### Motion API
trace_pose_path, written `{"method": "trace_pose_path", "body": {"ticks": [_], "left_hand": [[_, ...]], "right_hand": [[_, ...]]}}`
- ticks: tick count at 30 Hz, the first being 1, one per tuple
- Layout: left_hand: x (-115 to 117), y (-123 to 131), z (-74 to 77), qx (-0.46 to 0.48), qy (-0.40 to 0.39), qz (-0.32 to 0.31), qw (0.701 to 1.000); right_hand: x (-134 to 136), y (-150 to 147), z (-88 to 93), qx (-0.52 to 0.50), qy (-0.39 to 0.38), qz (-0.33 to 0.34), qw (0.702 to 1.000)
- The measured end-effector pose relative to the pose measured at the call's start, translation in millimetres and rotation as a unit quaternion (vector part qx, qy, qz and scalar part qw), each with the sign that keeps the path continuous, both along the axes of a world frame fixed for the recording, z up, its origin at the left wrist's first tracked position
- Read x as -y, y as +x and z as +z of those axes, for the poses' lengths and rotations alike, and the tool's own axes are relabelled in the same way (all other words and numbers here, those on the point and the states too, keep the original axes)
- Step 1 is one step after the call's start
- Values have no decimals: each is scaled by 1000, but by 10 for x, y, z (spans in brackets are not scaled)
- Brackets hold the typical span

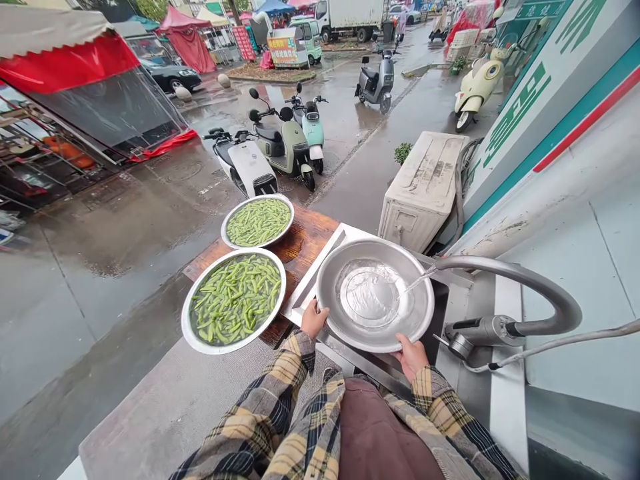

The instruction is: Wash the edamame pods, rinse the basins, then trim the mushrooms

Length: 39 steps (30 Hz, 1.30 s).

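A wide metal basin (327, 293) rests over the sink, and a stream of water falls into it from the curved faucet (555, 293). My left hand (314, 320) grips the basin's near left rim, thumb on top. At the near right rim, my right hand (411, 357) holds on in the same way, its fingers partly hidden beneath. Shallow water covers the basin's bottom. To the left, two more basins stand on a wooden board (315, 230): a nearer basin (187, 320) and a farther basin (290, 207). Green pods (235, 300) float in water in both.
The metal sink edge (320, 267) lies under the basin. A hose (575, 339) runs along the right wall. Beyond stand a dirty white outdoor unit (425, 180) and parked scooters (285, 147) on wet pavement. Grey matting (175, 400) covers the surface at the lower left.
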<state>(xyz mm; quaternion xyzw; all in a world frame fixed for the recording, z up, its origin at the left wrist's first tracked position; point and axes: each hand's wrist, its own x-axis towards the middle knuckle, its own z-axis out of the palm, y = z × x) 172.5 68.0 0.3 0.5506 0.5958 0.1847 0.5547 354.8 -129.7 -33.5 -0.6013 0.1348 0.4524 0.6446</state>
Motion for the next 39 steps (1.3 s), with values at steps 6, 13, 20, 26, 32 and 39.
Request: {"method": "trace_pose_path", "body": {"ticks": [6, 13, 20, 26, 32, 39], "left_hand": [[97, -42, -46, 14, -48, 9, 999], [89, 33, -168, 27, -126, -3, 992], [-39, 30, -180, 23, -158, -26, 987], [-138, 24, -237, 19, -184, -59, 981], [-188, 72, -289, 12, -191, -63, 980], [-41, 126, -268, 9, -160, 18, 987]], "right_hand": [[-2, -2, -41, 7, -7, 9, 1000], [-49, -29, -9, 10, -8, -1, 1000], [-107, -88, 12, 19, -16, -29, 999], [-160, -80, -17, 17, -32, -57, 998], [-144, -16, 59, 4, -22, -45, 999], [205, 248, 11, 28, 1, -106, 994]]}}
